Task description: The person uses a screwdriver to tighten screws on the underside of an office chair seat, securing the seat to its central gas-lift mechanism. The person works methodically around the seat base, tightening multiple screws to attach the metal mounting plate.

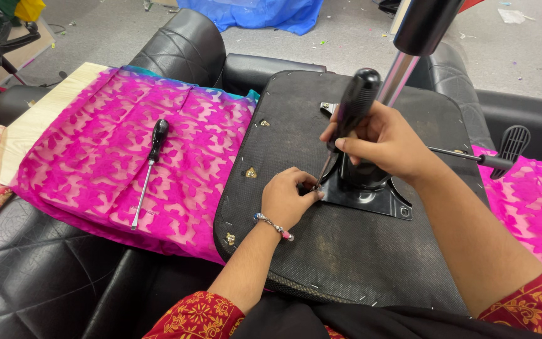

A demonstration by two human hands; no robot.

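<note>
- A person's right hand [391, 145] is gripping the black handle of a screwdriver [352, 110], fingers wrapped tight around it, with the shaft slanting down to the left corner of a black metal mounting plate [371, 196].
- The left hand [288, 198] is resting on the seat underside, fingertips pinched together at the screwdriver's tip; whether they are clamping a screw cannot be told.
- The plate is lying flat on the upturned black chair seat base [340, 251], whose fabric-covered underside is showing staples along its edge and small brass fittings near its left side.
- A chrome and black gas-lift column [409, 44] is rising from the plate toward the top of the frame, just behind the right hand.
- A black adjustment lever with a paddle end [510, 145] is sticking out to the right of the plate.
- A second screwdriver [148, 164], black-handled with a long steel shaft, is lying untouched on bright pink patterned cloth [95, 176], well apart from both hands.
- The seat base is sitting across black quilted leather cushions [39, 276].
- A crumpled blue plastic sheet [265, 14] is lying on the grey floor at the top of the frame.
</note>
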